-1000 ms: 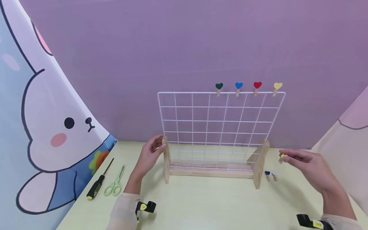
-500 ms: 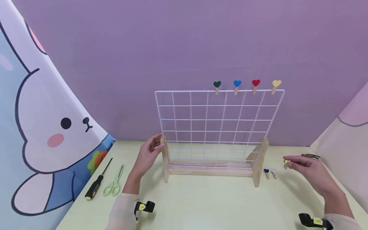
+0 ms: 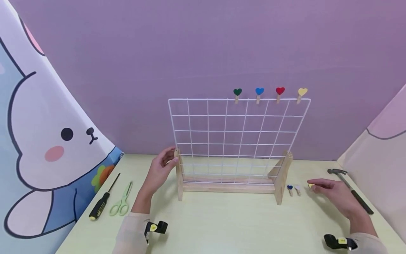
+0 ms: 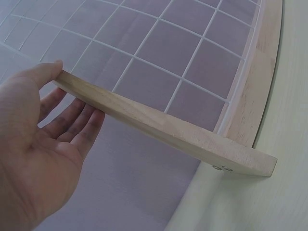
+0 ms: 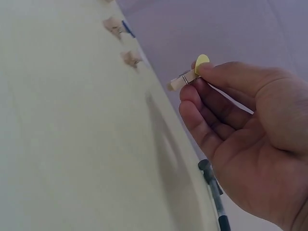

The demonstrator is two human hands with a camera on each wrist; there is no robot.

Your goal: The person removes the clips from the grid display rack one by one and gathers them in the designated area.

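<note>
A white wire grid [image 3: 226,131] stands upright in a wooden base [image 3: 228,188]. My left hand [image 3: 161,169] holds the wooden left end post [image 4: 163,122] near its top, thumb on the edge and fingers behind. Clothespins with green [image 3: 237,92], blue [image 3: 259,91], red [image 3: 280,91] and yellow [image 3: 302,92] hearts are clipped along the grid's top wire, right of its middle. Right of the stand, my right hand [image 3: 337,197] pinches a small wooden clothespin with a yellow heart [image 5: 202,61] between thumb and fingers, above the table.
Two clothespins, one with a dark blue heart [image 3: 290,187] and one with a whitish heart [image 3: 297,188], lie beside the right post. A hammer [image 3: 352,190] lies at the far right, partly behind my hand. A screwdriver [image 3: 99,205] and green scissors [image 3: 120,204] lie at left.
My right hand has moved slightly away from the stand and lower with the yellow-heart clothespin, and the hammer has come into sight behind it. My left hand stays on the post.
</note>
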